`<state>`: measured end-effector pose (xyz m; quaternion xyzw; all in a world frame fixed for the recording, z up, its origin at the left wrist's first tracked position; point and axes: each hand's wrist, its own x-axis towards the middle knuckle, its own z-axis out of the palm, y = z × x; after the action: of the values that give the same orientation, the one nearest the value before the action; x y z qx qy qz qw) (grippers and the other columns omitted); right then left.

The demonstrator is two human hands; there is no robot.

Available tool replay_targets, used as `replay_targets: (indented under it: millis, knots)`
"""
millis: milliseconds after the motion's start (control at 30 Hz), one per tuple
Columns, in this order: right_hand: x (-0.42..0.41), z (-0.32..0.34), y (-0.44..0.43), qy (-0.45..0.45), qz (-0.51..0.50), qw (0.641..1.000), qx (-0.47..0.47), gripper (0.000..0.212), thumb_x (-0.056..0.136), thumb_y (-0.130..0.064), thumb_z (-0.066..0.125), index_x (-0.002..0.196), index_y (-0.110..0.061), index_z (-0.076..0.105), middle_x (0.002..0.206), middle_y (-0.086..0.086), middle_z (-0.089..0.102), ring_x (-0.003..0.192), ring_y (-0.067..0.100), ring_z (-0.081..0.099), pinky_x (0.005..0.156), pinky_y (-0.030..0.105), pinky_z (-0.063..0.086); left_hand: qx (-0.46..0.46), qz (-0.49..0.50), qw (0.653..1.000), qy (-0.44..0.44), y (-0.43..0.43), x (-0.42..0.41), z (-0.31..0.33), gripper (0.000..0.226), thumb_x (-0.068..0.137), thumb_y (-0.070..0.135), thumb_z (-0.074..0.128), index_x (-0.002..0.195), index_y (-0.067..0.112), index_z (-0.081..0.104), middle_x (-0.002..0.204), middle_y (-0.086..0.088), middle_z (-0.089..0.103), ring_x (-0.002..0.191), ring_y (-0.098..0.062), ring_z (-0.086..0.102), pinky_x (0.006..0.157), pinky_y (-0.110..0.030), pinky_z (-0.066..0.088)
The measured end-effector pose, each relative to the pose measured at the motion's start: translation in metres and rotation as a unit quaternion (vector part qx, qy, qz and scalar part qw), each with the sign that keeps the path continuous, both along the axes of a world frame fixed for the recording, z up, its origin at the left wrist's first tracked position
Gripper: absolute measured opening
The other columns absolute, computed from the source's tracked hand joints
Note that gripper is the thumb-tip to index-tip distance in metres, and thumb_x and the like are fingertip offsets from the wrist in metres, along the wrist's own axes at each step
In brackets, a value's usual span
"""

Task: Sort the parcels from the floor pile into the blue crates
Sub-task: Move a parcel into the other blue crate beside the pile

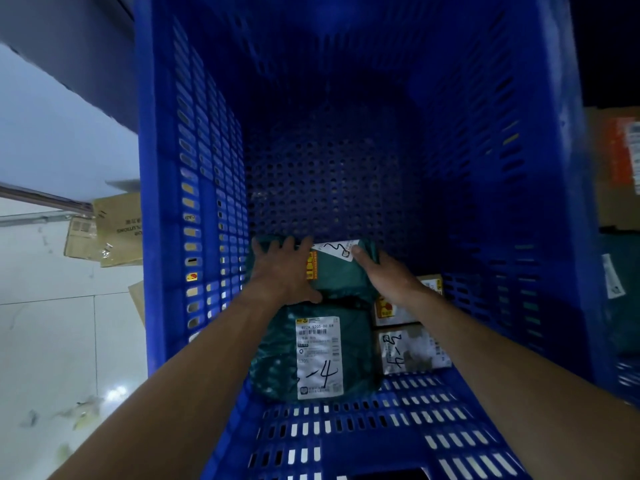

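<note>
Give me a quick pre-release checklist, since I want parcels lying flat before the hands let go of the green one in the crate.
1. Both hands on the green parcel: ok, left hand and right hand press its two ends.
2. Parcel inside the blue crate: ok.
3. Resting flat on the crate floor: cannot tell.
4. Clear of the labelled green parcel: not ok, their edges meet.
5. Clear floor space beyond: ok.
6. Small boxes undisturbed: ok, beside the right forearm.
</note>
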<state>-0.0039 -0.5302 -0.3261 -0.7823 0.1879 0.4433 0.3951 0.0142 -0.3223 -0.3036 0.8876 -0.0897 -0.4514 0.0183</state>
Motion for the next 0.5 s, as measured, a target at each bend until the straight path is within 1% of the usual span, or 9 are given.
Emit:
replay_targets:
  millis: [33,100,167,233,267,333,400,433,500]
  knots:
    - [-0.001,-0.001,-0.001,0.004,-0.020,1.000,0.018,0.076,0.090,-0.082,0.030,0.146,-0.033,0.046,0.142,-0.002,0.056,0.128,0.022,0.054,0.109,0.039,0.041,-0.007,-0.021,0.999,-0.030,0.000,-0.001,0.000,0.121,0.067,0.071,0.076,0.158,0.030,0.009,0.158,-0.011,0.029,0.144,-0.037,0.029,0.120,-0.065,0.009]
    - [-0.005,-0.004,-0.003,0.003,-0.032,0.999,0.038,0.073,0.091,-0.082,0.029,0.144,-0.035,0.047,0.142,-0.003,0.057,0.127,0.020,0.055,0.110,0.039,0.041,-0.027,-0.032,0.997,-0.060,0.001,-0.002,0.002,0.115,0.067,0.064,0.080,0.156,0.030,0.015,0.154,-0.011,0.032,0.140,-0.037,0.032,0.120,-0.059,0.015]
    - [-0.008,-0.005,-0.003,0.004,-0.023,0.999,0.027,0.075,0.092,-0.080,0.026,0.150,-0.034,0.041,0.149,-0.002,0.051,0.133,0.022,0.050,0.112,0.040,0.038,-0.029,-0.038,0.996,-0.070,0.000,-0.004,0.004,0.113,0.068,0.061,0.081,0.156,0.030,0.017,0.153,-0.011,0.031,0.139,-0.036,0.031,0.116,-0.056,0.024]
    - [-0.010,-0.006,-0.001,0.004,-0.001,1.000,0.006,0.070,0.098,-0.072,0.027,0.154,-0.031,0.034,0.154,0.000,0.045,0.138,0.025,0.045,0.111,0.037,0.037,-0.017,-0.046,0.996,-0.073,-0.001,-0.009,0.005,0.111,0.070,0.059,0.081,0.155,0.029,0.018,0.152,-0.011,0.031,0.138,-0.035,0.033,0.113,-0.056,0.030]
    - [-0.011,-0.006,0.000,0.003,0.018,1.000,-0.005,0.067,0.100,-0.069,0.030,0.154,-0.030,0.033,0.154,0.001,0.045,0.138,0.026,0.045,0.110,0.037,0.038,-0.009,-0.044,0.997,-0.066,-0.001,-0.011,0.004,0.110,0.070,0.060,0.081,0.155,0.029,0.018,0.151,-0.012,0.032,0.137,-0.035,0.033,0.112,-0.057,0.032]
    - [-0.012,-0.008,0.000,0.001,0.053,0.998,-0.020,0.064,0.098,-0.067,0.038,0.150,-0.030,0.036,0.150,0.001,0.049,0.132,0.026,0.050,0.108,0.040,0.042,0.002,-0.035,0.999,-0.019,0.001,-0.009,0.003,0.115,0.070,0.067,0.078,0.157,0.031,0.013,0.155,-0.013,0.029,0.141,-0.036,0.030,0.113,-0.060,0.029]
    - [-0.012,-0.009,-0.001,0.002,0.072,0.997,-0.017,0.063,0.096,-0.065,0.046,0.148,-0.030,0.037,0.147,-0.001,0.052,0.129,0.024,0.053,0.106,0.041,0.045,0.001,-0.015,0.998,0.063,0.005,0.003,0.003,0.115,0.072,0.077,0.068,0.160,0.036,0.005,0.164,-0.012,0.020,0.148,-0.037,0.022,0.117,-0.060,0.024]
    - [-0.013,-0.009,-0.002,0.000,0.077,0.997,-0.015,0.063,0.096,-0.064,0.050,0.148,-0.031,0.036,0.146,-0.002,0.053,0.129,0.023,0.054,0.106,0.040,0.045,-0.002,-0.006,0.995,0.095,0.008,0.011,0.003,0.108,0.078,0.077,0.063,0.160,0.038,0.006,0.165,-0.011,0.019,0.149,-0.035,0.023,0.118,-0.057,0.026]
    - [-0.012,-0.008,-0.004,-0.018,0.081,0.996,-0.014,0.065,0.095,-0.060,0.055,0.149,-0.032,0.033,0.145,-0.003,0.054,0.130,0.024,0.054,0.106,0.039,0.045,0.014,-0.019,0.994,0.110,0.017,0.025,0.002,0.086,0.089,0.067,0.058,0.159,0.034,0.019,0.161,-0.008,0.033,0.142,-0.031,0.038,0.113,-0.049,0.038]
